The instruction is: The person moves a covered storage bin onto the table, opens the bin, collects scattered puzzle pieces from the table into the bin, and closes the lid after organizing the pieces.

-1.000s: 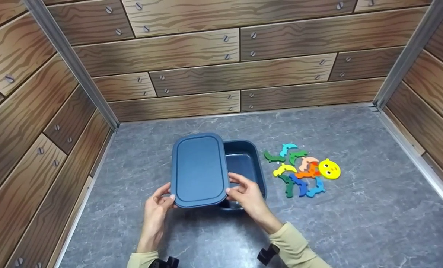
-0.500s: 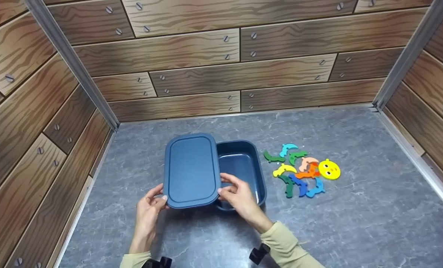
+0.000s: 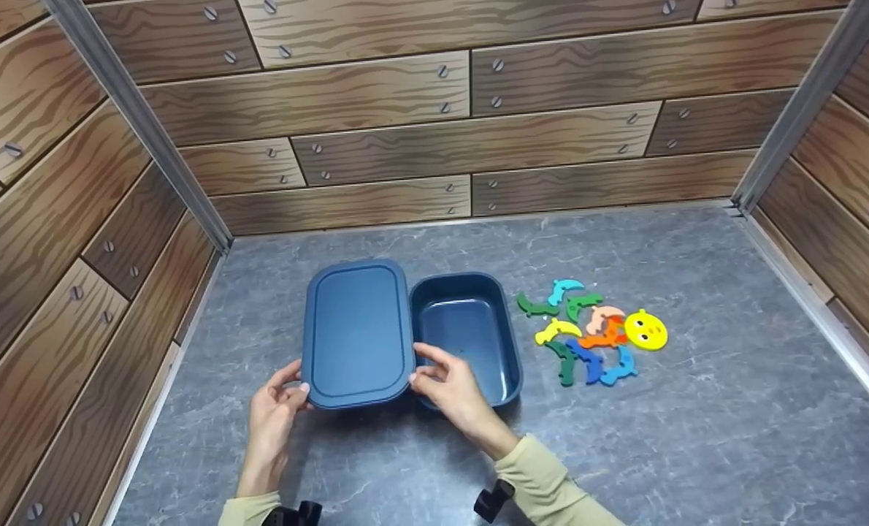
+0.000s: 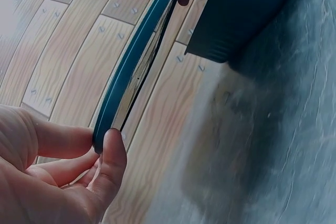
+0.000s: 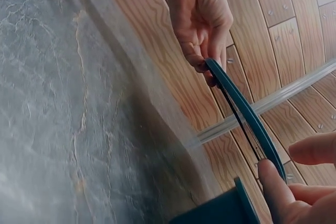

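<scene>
A dark blue rectangular lid (image 3: 359, 332) with rounded corners is held raised above the table by both hands. My left hand (image 3: 270, 420) pinches its near left corner between thumb and fingers. On the opposite long side, my right hand (image 3: 453, 387) grips the lid's near right edge. Both wrist views show the lid (image 4: 139, 51) edge-on, apart from the tabletop. Right beside it stands a deep blue box (image 3: 504, 321), uncovered, with its inner floor showing. The right hand and forearm overlap the box's near left part in the head view.
Several colourful curved puzzle pieces, such as a yellow one (image 3: 559, 332), lie to the right of the box with a round yellow face piece (image 3: 646, 330). Wood-patterned walls (image 3: 376, 131) enclose the grey marbled table (image 3: 697, 438) at the back and sides.
Both hands have carried the lid leftward, off its overlap with the box, so more of the box's inside shows. The box and puzzle pieces have stayed in place.
</scene>
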`<state>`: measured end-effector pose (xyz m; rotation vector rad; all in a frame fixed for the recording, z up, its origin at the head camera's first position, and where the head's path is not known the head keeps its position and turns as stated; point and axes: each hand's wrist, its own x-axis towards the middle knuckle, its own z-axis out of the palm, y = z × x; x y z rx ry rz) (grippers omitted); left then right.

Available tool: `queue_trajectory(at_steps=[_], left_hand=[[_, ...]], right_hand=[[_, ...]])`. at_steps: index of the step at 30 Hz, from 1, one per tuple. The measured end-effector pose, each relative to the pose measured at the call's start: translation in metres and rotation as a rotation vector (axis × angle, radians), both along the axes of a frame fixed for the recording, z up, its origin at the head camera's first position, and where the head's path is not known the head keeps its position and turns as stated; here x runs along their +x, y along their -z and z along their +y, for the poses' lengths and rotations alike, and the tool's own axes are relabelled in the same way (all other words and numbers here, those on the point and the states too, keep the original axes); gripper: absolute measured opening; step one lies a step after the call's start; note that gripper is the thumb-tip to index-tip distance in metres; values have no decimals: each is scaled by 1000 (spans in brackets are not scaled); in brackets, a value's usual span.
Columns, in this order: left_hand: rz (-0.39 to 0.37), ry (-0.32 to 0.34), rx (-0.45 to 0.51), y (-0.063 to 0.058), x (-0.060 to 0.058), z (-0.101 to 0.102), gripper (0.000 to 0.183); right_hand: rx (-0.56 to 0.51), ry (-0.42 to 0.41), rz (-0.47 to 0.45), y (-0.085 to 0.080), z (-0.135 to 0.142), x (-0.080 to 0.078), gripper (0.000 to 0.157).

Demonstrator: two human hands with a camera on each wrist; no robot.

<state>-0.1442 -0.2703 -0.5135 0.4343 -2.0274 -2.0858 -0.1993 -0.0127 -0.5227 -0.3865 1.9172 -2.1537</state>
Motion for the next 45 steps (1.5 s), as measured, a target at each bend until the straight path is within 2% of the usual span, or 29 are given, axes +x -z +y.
queue_trajectory(at_steps=[7,15,23,29,31,38,42,45], left_hand=[[-7,-2,-51,-1,4,-13,46],[-23,-7,-90,2,4,-24,47],[-36,-11,-138,6,3,-30,46],[-35,-14,-155,10,2,-32,46],[-32,-15,-159,12,2,-33,46],[-15,2,-249,17,2,-39,46],[-27,16,-282,19,1,-39,45],[-53,15,-350,19,0,-38,44]], right_hand=[[34,-25,55,-1,-12,6,56],[93,-62,54,1,-24,10,60],[99,-45,107,9,-32,13,64],[117,-74,123,12,-41,20,63],[161,-82,140,12,-44,23,64],[478,-61,247,12,-51,32,68],[579,-69,294,13,-54,34,71],[620,-95,294,14,-56,34,74]])
